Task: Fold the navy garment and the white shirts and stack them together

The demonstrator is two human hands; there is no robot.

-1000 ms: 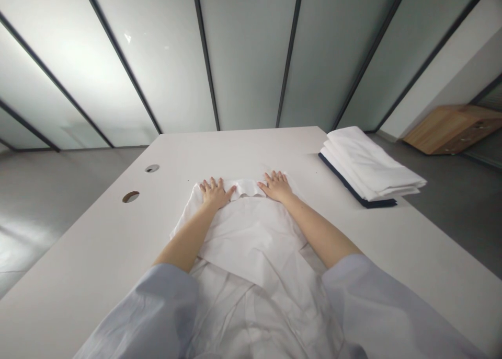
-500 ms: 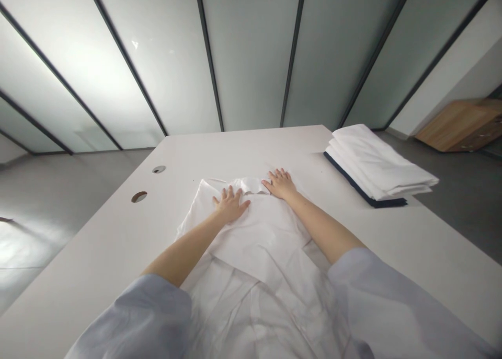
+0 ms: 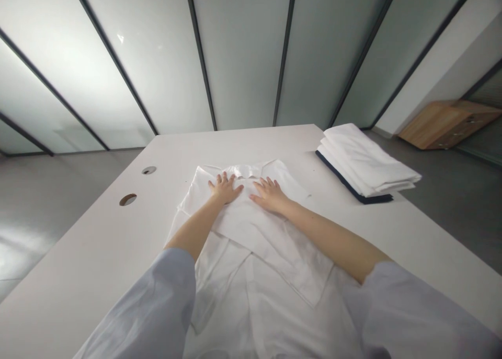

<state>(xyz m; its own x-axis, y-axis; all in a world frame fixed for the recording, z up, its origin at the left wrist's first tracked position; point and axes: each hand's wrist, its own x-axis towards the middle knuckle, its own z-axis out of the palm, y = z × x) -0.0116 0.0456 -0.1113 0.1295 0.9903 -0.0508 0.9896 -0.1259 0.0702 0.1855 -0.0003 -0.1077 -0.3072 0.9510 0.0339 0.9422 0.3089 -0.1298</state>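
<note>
A white shirt point(image 3: 270, 254) lies spread on the white table point(image 3: 98, 254), its collar end far from me and a sleeve folded across its middle. My left hand point(image 3: 225, 188) rests flat on the cloth just below the collar, fingers spread. My right hand point(image 3: 267, 194) lies flat beside it, a little to the right, fingers stretched out. Both palms press on the fabric and neither one holds anything. My forearms cross the lower part of the shirt.
A stack of folded white cloths point(image 3: 366, 163) with a dark edge sits at the table's far right. Two round cable holes point(image 3: 128, 199) mark the left side. Frosted glass panels stand behind the table, and a wooden cabinet point(image 3: 443, 124) is on the floor at the right.
Both hands have slid from the collar edge toward me and closer together. The collar, which they covered before, now shows beyond the fingertips.
</note>
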